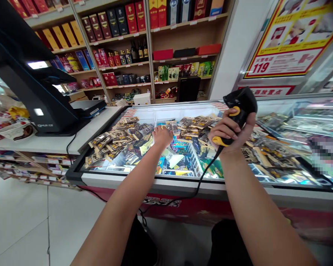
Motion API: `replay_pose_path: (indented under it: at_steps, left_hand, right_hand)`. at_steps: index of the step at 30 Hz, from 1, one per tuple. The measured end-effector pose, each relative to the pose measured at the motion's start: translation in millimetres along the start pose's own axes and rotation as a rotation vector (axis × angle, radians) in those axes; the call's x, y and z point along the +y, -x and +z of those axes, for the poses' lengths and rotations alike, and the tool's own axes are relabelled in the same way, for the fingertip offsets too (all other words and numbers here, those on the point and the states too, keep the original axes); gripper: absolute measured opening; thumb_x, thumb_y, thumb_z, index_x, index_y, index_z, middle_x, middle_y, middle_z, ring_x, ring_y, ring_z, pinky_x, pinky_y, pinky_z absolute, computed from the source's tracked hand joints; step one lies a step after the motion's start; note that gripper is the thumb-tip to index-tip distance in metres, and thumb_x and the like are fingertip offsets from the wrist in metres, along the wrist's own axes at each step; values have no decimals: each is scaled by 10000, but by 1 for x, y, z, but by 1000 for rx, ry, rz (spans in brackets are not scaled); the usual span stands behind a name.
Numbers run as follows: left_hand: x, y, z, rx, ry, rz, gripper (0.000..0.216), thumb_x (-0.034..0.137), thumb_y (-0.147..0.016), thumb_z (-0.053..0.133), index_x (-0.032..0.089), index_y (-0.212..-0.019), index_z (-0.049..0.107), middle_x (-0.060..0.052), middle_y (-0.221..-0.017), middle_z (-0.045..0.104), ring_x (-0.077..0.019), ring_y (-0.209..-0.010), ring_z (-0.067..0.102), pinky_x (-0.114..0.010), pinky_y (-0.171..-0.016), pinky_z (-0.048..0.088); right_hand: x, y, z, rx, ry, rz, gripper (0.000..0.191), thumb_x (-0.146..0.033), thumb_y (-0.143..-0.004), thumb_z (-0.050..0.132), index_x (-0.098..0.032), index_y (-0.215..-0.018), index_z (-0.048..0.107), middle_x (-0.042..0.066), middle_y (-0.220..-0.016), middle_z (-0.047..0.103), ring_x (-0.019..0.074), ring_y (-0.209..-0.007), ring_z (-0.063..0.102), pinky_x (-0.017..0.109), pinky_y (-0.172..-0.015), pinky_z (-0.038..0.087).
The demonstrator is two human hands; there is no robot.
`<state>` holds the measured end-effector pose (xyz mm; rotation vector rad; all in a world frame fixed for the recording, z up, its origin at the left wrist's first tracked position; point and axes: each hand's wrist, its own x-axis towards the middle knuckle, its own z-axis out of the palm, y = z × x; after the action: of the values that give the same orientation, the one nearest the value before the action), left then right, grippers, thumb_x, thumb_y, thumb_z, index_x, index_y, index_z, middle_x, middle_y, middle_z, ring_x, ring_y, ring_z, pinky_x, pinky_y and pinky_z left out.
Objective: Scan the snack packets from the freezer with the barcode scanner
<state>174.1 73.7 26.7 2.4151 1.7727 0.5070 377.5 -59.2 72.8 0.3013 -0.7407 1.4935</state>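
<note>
Raised over the right half of a glass-topped chest freezer [102, 178], my right hand [229, 129] is wrapped round a black and yellow handheld barcode scanner [245, 99]. The scanner's black cable [204, 173] hangs down past the freezer's front edge. My left hand [163, 136] reaches over the middle of the freezer, among small snack packets. Its fingers are curled and mostly hidden, with a bit of yellow beside them; what they hold, if anything, I cannot make out. Dark and tan packets [124, 135] lie heaped to its left, and more packets [197, 125] lie to its right.
A black checkout terminal [44, 88] stands on the white counter [63, 144] at left, with a bowl [16, 131] beside it. Behind the freezer are shelves [130, 36] of boxes and bottles. A red and yellow poster [288, 40] hangs at right.
</note>
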Motion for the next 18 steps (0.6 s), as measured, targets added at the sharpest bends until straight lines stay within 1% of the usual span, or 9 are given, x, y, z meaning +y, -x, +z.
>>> replay_pose_path:
  at_steps: [2,4,6,8,9,12,14,16,18]
  left_hand:
    - [-3,3,-5,4,-4,-2,628,524,-1102,387,117,-1549,557,-232,-1646,495,-391,-1518,447,-518,-1229,384]
    - [-13,8,-14,39,-49,6,612,522,-1082,451,119,-1525,574,-227,-1643,498,-391,-1501,458,-514,-1229,376]
    - [-34,13,-27,112,-133,12,545,458,-1057,514,119,-1473,609,-225,-1623,517,-391,-1475,471,-510,-1221,369]
    - [-62,20,-43,180,-226,10,509,381,-1034,544,103,-1454,617,-235,-1608,527,-391,-1464,470,-509,-1216,357]
    - [-79,24,-52,194,-267,4,521,366,-1027,551,94,-1468,606,-244,-1608,524,-393,-1468,463,-512,-1220,347]
    - [-127,35,-77,179,-356,-81,683,438,-1022,568,66,-1590,498,-278,-1642,483,-417,-1507,431,-538,-1251,301]
    - [-153,42,-91,148,-390,-163,775,513,-1022,569,69,-1643,437,-287,-1641,485,-429,-1493,457,-568,-1263,280]
    - [-169,47,-100,86,-405,-197,747,570,-1029,553,112,-1616,487,-266,-1616,524,-431,-1467,494,-600,-1251,296]
    - [-178,52,-104,29,-409,-174,660,589,-1045,526,157,-1542,573,-237,-1608,547,-432,-1474,496,-612,-1220,347]
  right_hand:
    - [2,-1,1,78,156,17,305,-427,-919,770,-251,-1117,619,-148,-574,518,24,-389,330,144,-470,319]
    - [3,-2,1,133,202,34,336,-403,-888,817,-227,-1099,624,-160,-562,491,18,-388,284,138,-469,303]
    - [5,-3,0,170,207,50,349,-385,-869,832,-208,-1093,632,-164,-562,470,13,-398,270,135,-480,291]
    - [8,-5,-1,214,230,55,350,-389,-861,824,-200,-1091,641,-163,-575,460,7,-410,244,138,-489,260]
    - [9,-6,-1,238,256,57,344,-396,-858,815,-200,-1085,646,-162,-582,452,5,-414,218,143,-493,237]
    - [14,-11,1,319,389,78,321,-422,-827,798,-210,-1023,659,-161,-578,390,2,-431,87,169,-502,154]
    - [19,-15,3,379,483,104,323,-429,-779,821,-223,-965,655,-161,-564,323,11,-468,-9,191,-504,103]
    - [23,-17,6,434,535,124,333,-413,-742,854,-234,-933,647,-156,-566,266,22,-514,-71,205,-499,72]
    - [27,-18,7,462,558,140,337,-407,-741,864,-239,-936,647,-146,-586,235,34,-553,-101,215,-494,59]
